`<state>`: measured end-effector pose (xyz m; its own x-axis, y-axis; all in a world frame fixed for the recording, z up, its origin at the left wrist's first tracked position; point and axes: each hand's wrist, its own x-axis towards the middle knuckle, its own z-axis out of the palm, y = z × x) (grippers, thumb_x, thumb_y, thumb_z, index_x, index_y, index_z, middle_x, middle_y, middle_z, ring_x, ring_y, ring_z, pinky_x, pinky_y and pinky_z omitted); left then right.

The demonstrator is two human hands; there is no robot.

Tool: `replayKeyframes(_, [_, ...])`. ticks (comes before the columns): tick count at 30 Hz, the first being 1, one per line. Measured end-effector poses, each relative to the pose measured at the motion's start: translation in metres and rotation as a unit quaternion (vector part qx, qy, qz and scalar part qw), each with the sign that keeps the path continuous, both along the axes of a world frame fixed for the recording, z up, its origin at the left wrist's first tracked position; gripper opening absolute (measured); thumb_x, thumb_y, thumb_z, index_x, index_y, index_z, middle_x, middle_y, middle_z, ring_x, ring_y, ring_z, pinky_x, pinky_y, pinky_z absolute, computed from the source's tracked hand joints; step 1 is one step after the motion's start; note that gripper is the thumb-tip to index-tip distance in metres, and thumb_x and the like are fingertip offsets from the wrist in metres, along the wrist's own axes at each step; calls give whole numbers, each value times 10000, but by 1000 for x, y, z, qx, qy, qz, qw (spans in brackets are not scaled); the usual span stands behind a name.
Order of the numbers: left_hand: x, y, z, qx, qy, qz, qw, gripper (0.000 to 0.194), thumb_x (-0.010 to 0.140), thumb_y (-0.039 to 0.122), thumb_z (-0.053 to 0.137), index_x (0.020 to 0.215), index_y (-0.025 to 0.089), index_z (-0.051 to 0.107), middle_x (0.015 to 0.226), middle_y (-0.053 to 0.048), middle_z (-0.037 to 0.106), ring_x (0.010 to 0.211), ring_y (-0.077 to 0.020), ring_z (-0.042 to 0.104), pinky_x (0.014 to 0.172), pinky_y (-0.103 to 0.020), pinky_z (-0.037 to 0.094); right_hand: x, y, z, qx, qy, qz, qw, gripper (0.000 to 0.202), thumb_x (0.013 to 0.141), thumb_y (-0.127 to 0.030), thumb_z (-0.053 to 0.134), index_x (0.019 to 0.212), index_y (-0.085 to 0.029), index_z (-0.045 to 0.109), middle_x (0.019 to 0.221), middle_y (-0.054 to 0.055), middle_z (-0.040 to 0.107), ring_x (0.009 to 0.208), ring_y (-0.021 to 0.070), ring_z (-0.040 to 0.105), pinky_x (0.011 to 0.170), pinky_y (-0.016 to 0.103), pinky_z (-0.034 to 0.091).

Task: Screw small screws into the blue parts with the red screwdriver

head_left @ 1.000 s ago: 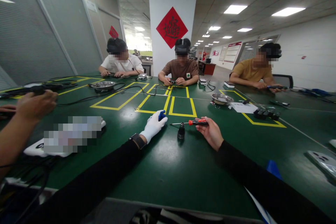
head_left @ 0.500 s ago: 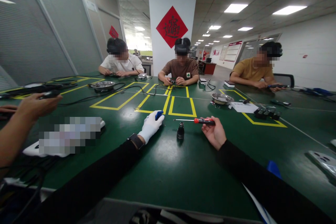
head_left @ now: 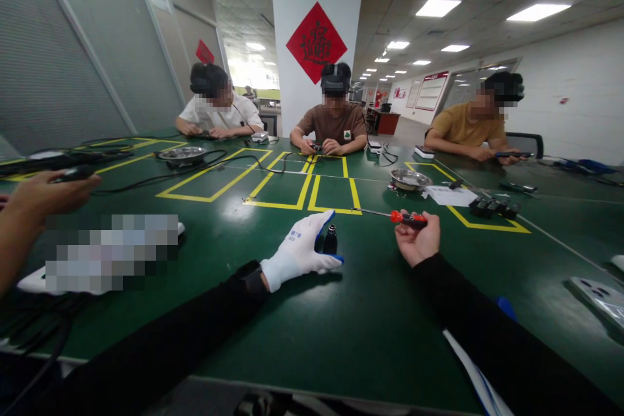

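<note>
My left hand (head_left: 308, 248), in a white glove with blue fingertips, is open. Its thumb and fingers are spread around a small black cylindrical part (head_left: 330, 240) with a narrow metallic-looking top, which stands upright on the green table (head_left: 302, 344). Whether the glove touches the part I cannot tell. My bare right hand (head_left: 419, 238) is closed around the red and black handle of a screwdriver (head_left: 408, 219). The screwdriver's thin shaft points left, above the table and beyond the black part.
Yellow tape (head_left: 336, 208) marks rectangles on the table. Metal bowls (head_left: 410, 180) stand farther back, near a paper sheet (head_left: 451, 196) and black clips (head_left: 494, 207). A white power strip (head_left: 36, 277) lies left, beside another person's hand (head_left: 51, 198). Three people sit opposite.
My left hand has moved right and opened around the black part; the blue fingertips are now spread. My right hand has shifted slightly right with the screwdriver. The view has turned a little.
</note>
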<state>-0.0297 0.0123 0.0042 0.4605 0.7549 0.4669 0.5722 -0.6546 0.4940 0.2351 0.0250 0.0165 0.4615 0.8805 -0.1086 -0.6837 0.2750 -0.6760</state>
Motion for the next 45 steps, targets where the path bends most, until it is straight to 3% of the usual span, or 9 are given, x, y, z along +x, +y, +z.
replayKeyframes(6, [0,4,-3,-22,-2,-57,998,601,745,307,673,1316,229,501,1316,-58,563,1223,-234,510,1078,-375,366,-14,-6,-3,15,-43,-24,999,163,800,-322,401,703,-197,439,571,22,647,285,34,286,336,173,295])
replayKeyframes(13, [-4,5,-2,-42,-20,-66,997,642,734,267,673,1343,229,475,1348,-52,541,1248,-222,492,1097,-361,348,-23,-9,-9,64,-106,-43,991,118,763,-307,428,720,-201,459,527,22,660,288,64,345,340,185,309])
replayKeyframes(19, [-6,5,-1,-75,-21,-79,994,676,747,318,670,1373,222,434,1387,-64,501,1267,-235,475,1099,-376,344,-22,-8,-13,124,-179,-34,975,142,732,-323,456,757,-191,500,573,50,688,398,129,533,367,197,356])
replayKeyframes(25, [-6,6,-2,-72,-27,-88,993,819,689,434,725,1398,196,392,1387,-94,493,1252,-262,484,1081,-388,363,-20,-6,-16,166,-219,-38,961,171,722,-311,439,769,-174,531,577,51,693,341,111,486,331,192,335])
replayKeyframes(36, [-5,5,0,-56,-2,-60,997,544,820,483,577,1284,203,531,1263,-66,599,1152,-239,557,1015,-348,416,-22,-6,-15,200,-238,-68,948,159,722,-275,413,762,-174,529,578,42,695,331,111,491,305,181,325])
replayKeyframes(45, [-3,3,2,-38,-3,-58,998,379,828,394,584,1153,203,617,1148,-51,652,1046,-219,602,948,-321,446,-25,-8,-15,198,-245,-72,946,167,724,-282,414,778,-169,523,577,44,692,332,112,492,310,182,334])
